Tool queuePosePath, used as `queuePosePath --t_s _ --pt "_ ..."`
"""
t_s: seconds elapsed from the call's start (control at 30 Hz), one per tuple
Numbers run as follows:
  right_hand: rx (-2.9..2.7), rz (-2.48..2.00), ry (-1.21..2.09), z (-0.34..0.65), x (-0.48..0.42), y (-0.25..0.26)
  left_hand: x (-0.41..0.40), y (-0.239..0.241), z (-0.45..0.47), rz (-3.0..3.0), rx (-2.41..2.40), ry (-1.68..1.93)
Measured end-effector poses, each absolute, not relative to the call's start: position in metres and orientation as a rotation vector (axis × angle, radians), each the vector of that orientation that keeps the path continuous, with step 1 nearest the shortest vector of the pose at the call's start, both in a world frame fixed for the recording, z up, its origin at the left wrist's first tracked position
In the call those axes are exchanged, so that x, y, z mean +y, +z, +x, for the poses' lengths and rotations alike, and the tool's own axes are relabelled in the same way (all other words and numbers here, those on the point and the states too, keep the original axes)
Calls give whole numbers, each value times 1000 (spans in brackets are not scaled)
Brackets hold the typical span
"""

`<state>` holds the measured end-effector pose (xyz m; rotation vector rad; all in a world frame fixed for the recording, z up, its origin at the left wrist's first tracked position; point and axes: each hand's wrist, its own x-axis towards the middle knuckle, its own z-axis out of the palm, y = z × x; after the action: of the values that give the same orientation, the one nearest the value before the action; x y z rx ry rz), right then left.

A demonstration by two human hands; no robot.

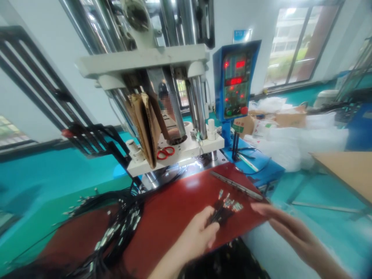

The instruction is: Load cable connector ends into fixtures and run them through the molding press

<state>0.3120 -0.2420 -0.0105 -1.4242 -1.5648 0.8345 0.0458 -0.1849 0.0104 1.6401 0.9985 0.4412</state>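
My left hand (202, 229) is closed round a bunch of black cables (221, 215) over the red tabletop. Metal connector ends (229, 202) fan out beyond the fingers, toward the far side of the table. To the right, my right hand (286, 226) is stretched out flat with straight fingers and holds nothing. Its fingertips hover by the table's right edge, close to the near end of a metal bar (236, 185). On the left of the table lies a big coil of black cables (116, 228) with silvery connectors.
A press machine (145, 62) stands behind the red tabletop (171, 217). Folded cardboard (143, 128) and red-handled scissors (165, 153) rest on its plate. The blue control box (236, 79) shows lit red digits. White bags (287, 143) and a brown table (345, 164) are at right.
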Motion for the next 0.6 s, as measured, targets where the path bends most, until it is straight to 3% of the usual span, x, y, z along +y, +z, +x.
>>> queuePosePath --t_s 0.27,0.5,0.6 --pt "-1651 -844 1201 225 -169 27 -190 6 48 1397 1045 487" --pt "-1645 -948 1500 199 -171 24 -174 9 65 1279 950 602" --pt "-1624 -1028 1464 197 -171 19 -170 7 75 1216 888 641"
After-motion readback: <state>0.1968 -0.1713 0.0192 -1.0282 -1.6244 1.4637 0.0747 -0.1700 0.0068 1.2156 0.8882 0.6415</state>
